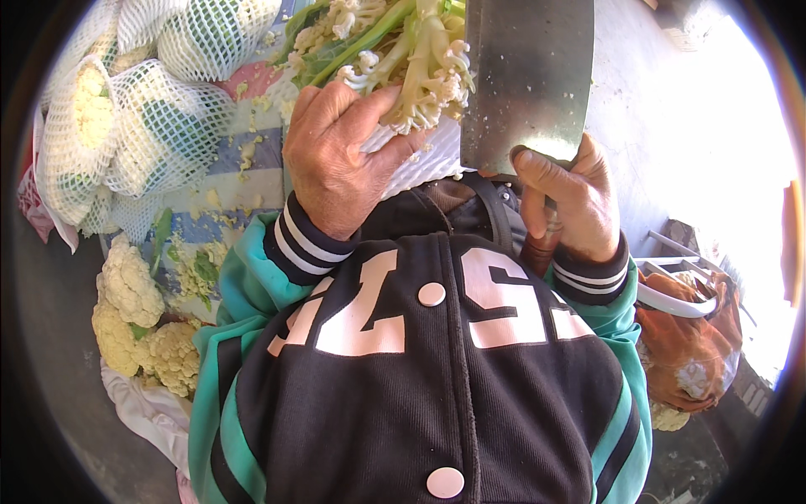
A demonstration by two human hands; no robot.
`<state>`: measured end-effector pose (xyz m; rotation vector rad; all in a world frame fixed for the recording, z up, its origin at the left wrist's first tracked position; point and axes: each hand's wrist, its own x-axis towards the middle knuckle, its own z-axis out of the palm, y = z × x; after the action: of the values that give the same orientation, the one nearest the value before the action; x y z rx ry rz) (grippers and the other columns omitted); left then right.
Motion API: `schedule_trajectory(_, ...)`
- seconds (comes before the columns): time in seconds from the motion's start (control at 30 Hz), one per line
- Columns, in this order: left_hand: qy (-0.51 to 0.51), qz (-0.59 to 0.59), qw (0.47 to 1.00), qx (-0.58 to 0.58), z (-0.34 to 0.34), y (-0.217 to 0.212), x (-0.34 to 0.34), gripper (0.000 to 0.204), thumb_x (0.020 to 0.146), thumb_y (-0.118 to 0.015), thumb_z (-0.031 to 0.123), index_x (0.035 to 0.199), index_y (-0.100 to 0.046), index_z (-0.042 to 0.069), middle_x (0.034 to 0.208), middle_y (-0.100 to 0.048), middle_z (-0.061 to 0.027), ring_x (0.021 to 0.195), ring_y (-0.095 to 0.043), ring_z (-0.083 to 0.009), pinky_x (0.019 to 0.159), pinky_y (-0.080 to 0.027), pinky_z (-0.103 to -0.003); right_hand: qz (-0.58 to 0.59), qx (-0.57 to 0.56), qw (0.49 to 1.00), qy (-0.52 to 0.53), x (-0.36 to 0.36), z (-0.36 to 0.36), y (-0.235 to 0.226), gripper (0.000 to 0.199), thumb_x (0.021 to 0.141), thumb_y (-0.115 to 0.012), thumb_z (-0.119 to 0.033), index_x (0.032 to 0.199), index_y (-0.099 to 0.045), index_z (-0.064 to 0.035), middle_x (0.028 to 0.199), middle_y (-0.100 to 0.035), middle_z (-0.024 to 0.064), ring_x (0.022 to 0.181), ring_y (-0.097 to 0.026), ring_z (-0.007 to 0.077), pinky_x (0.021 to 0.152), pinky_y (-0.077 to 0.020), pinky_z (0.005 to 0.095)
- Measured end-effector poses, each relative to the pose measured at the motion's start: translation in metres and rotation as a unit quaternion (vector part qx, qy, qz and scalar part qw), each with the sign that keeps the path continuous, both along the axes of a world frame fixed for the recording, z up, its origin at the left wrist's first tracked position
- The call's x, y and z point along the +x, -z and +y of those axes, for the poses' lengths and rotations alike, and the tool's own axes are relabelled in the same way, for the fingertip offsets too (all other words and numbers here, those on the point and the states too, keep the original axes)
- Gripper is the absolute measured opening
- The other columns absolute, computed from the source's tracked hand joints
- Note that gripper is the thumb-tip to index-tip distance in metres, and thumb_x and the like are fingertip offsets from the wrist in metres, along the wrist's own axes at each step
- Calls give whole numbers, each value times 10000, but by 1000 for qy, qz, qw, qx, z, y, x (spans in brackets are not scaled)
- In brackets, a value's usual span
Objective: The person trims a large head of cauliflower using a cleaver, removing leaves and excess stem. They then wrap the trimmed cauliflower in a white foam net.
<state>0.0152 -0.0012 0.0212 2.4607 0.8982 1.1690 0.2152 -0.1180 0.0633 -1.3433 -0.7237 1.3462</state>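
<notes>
My left hand [340,155] is closed on the head of a cauliflower [432,71], with thumb and fingers pressed against its florets. Pale stems and green leaves run up from it toward the far edge of the view. In my right hand [575,197] is a broad cleaver [527,80], its handle in my fist and my thumb against the base of the blade. The wide blade stands just right of the cauliflower. Beneath the cauliflower and my left fingers lies a white foam net [426,160].
Several cauliflowers in white foam nets [168,113] are piled at the far left on a blue striped cloth [243,172] strewn with crumbs. Bare cauliflower heads [130,286] lie nearer on the left. An orange-brown bag [693,344] stands low on the right.
</notes>
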Motion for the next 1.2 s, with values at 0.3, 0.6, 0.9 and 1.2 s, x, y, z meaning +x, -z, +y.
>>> schedule_trajectory(0.3, 10, -1, 999, -34, -2, 0, -2, 411, 587, -871, 138, 961, -723, 55, 739, -497, -37, 694, -484, -216, 648, -427, -346, 11, 5, 1000, -11, 1, 0, -6, 136, 882, -595, -35, 974, -649, 50, 770, -687, 99, 383, -517, 107, 364, -377, 223)
schedule_trajectory(0.6, 5, -6, 999, -52, -1, 3, -5, 431, 555, -856, 96, 959, -711, 62, 793, -556, -46, 743, -515, -254, 679, -454, -364, 17, -26, 999, -26, 5, 6, -3, 111, 882, -599, -31, 951, -644, 43, 790, -687, 98, 388, -526, 108, 361, -391, 217)
schedule_trajectory(0.9, -2, 1, 999, -53, -1, 4, -7, 436, 546, -860, 77, 955, -707, 63, 774, -535, -49, 732, -512, -250, 667, -452, -355, 18, 8, 999, -40, 4, 13, -2, 100, 881, -600, -14, 956, -636, 41, 714, -660, 72, 374, -510, 102, 357, -395, 221)
schedule_trajectory(1.2, 14, -30, 999, -36, -2, -13, -9, 393, 676, -844, 256, 997, -694, 86, 836, -582, -39, 716, -549, -231, 654, -480, -338, 41, -39, 998, -12, 4, 8, -2, 85, 883, -608, -15, 946, -638, 34, 680, -637, 68, 379, -514, 107, 358, -396, 226)
